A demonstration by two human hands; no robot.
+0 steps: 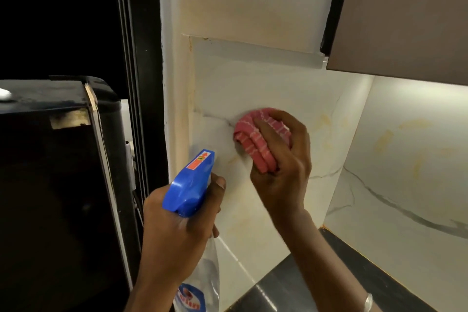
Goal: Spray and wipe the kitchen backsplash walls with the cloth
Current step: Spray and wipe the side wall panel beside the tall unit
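Observation:
My right hand (281, 167) grips a folded pink cloth (255, 139) with white stripes and presses it against the white marble backsplash (253, 83) on the left side wall. Lower left of it, my left hand (177, 225) grips a clear spray bottle (207, 273) by the neck, one finger on the trigger. Its blue spray head (190, 185) points up at the wall just below the cloth. The marble shows grey veins and yellowish stains.
A dark refrigerator (55, 185) stands at the left, close to the wall's edge. A brown upper cabinet (405, 15) hangs at the top right. The black countertop (291, 286) runs along the bottom, with the lit rear backsplash (405, 159) beyond it.

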